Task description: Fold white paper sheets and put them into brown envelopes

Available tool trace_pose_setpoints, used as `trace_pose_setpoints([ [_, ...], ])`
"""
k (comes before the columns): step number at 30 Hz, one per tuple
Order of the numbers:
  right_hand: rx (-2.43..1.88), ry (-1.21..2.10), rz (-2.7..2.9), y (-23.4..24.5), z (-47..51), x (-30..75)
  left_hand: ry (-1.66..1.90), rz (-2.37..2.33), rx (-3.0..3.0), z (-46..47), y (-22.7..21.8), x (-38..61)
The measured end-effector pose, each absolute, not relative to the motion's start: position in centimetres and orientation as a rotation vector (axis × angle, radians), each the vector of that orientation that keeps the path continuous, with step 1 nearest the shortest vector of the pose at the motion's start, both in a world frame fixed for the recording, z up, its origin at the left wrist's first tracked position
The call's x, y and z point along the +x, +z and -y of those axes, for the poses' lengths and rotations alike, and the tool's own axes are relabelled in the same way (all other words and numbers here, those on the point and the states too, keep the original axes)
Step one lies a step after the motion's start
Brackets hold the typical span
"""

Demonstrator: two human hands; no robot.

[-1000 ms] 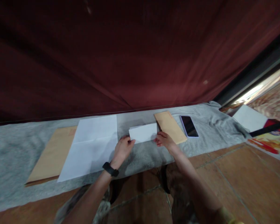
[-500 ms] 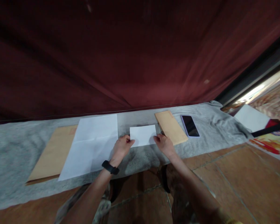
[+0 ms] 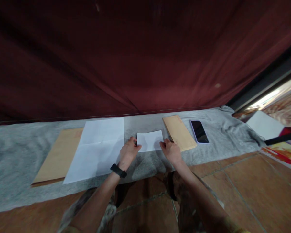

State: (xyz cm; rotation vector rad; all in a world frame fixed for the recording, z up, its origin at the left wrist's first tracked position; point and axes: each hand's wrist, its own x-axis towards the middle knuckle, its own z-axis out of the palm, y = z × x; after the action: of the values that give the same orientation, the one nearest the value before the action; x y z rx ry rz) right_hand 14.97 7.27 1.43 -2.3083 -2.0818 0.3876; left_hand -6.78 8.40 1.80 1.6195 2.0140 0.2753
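Note:
A small white sheet of folded-looking paper (image 3: 149, 141) lies between my two hands, low over the grey cloth. My left hand (image 3: 129, 150) pinches its left edge, thumb on top. At the opposite edge my right hand (image 3: 171, 150) grips it the same way, its fingers curled beneath. Left of my left hand lie large white sheets (image 3: 97, 145), partly covering a stack of brown envelopes (image 3: 54, 158). Just beyond my right hand are smaller brown envelopes (image 3: 180, 132).
A phone (image 3: 199, 132) in a pale purple case lies right of the small envelopes. Grey cloth (image 3: 9, 161) covers the long surface. Dark red fabric (image 3: 135, 64) hangs behind it. Tiled floor (image 3: 235, 187) lies in front, and a white box-like object (image 3: 265, 124) stands at far right.
The small paper has settled slightly lower and its far edge now bows a little. Both hands keep their hold. The whole view has shifted slightly.

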Motion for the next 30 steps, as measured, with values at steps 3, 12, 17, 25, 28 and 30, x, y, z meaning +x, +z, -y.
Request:
trace_pose_setpoints([
  [3,-2.313,0.366,2.089,1.3,-7.2,14.9,0.264,-2.03,1.627,-8.3,1.8,-6.6],
  [12,-2.122,0.192,2.139,1.5,-6.6,14.0,0.175,-2.06,1.731,-7.7,2.4,-6.1],
  [17,-1.701,0.158,2.304,0.7,-6.5,13.1,0.168,-2.077,1.825,-7.1,2.5,-5.8],
  [25,-1.557,0.18,2.37,-2.1,-6.3,12.5,0.477,-1.908,2.211,-6.6,1.0,-5.6],
  [28,-1.555,0.179,2.373,-2.3,-6.3,12.6,0.602,-1.721,2.358,-6.3,-0.3,-4.9],
  [30,-1.557,0.178,2.374,-2.3,-6.4,12.5,0.588,-1.644,2.425,-6.1,-1.2,-4.2],
])
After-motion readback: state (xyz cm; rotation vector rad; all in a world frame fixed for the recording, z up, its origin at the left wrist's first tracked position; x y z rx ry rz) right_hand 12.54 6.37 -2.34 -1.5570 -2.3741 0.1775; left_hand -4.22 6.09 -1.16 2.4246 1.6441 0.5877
